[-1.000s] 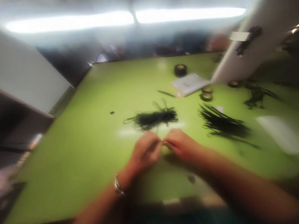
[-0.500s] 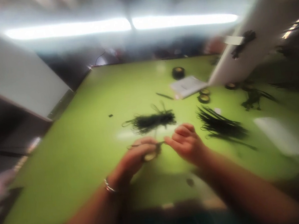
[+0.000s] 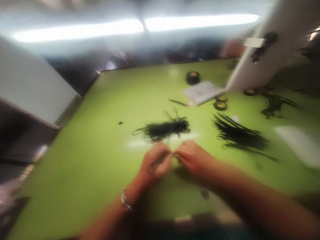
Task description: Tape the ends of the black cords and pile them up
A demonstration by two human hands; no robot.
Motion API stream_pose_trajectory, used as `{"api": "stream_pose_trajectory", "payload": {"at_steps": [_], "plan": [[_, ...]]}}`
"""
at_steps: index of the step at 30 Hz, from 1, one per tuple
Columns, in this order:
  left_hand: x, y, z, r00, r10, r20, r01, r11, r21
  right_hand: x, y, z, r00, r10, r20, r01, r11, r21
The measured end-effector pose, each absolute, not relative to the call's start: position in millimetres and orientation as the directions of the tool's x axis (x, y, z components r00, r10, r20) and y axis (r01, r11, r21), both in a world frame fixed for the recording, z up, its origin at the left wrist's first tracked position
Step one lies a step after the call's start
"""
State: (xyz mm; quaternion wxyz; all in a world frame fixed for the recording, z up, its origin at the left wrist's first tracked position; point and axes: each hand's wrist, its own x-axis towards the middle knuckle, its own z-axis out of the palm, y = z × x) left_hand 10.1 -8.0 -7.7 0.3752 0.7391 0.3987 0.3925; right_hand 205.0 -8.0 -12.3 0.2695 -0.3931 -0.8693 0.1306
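Observation:
My left hand (image 3: 157,160) is closed around a thin black cord (image 3: 150,169), whose looped end sticks out over the palm side. Just beside it, my right hand (image 3: 191,157) is pinched shut, its fingertips meeting the left ones. What lies between the fingertips is too blurred and covered to make out. Beyond both hands, a bundle of black looped cords (image 3: 165,129) lies on the green table (image 3: 95,162). To the right rests a second, fanned bundle of black cords (image 3: 239,134).
Farther back are a black tape roll (image 3: 193,77), a white pad (image 3: 203,92), a dark pen (image 3: 177,102) and two small tape rolls (image 3: 220,105). At right lie more black cords (image 3: 275,105) and a pale sheet (image 3: 304,146). White panels (image 3: 24,70) flank the table.
My hands have come together, fingertips meeting where a dark strip spanned them before. The yellow-cored roll seen in my left hand is now hidden. The view has shifted slightly.

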Motion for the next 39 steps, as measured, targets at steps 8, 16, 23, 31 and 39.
{"api": "stream_pose_trajectory", "payload": {"at_steps": [8,16,23,31,39], "plan": [[4.6,-4.8,-6.3,0.46,0.877,-0.138,0.08,0.113,0.99,215.0,-7.8,-4.4,-0.561,0.544,0.625,0.655,0.753,-0.067],[2.4,-0.6,-4.7,0.523,0.806,-0.275,-0.098,0.378,0.921,224.4,-6.8,-12.4,-0.589,0.326,0.739,0.66,0.722,0.208],[9.9,-5.1,-9.9,0.265,0.937,-0.229,0.12,0.204,0.972,214.6,-6.0,-10.5,-0.559,0.514,0.651,0.695,0.719,0.029],[13.2,-6.6,-10.7,0.388,0.881,0.272,0.304,-0.401,0.864,205.4,-9.2,-13.0,-0.597,0.682,0.422,0.63,0.724,-0.279],[3.0,-0.1,-4.7,0.484,0.843,-0.235,0.129,0.196,0.972,214.6,-9.5,0.3,-0.608,0.534,0.587,0.669,0.743,0.017]]}}
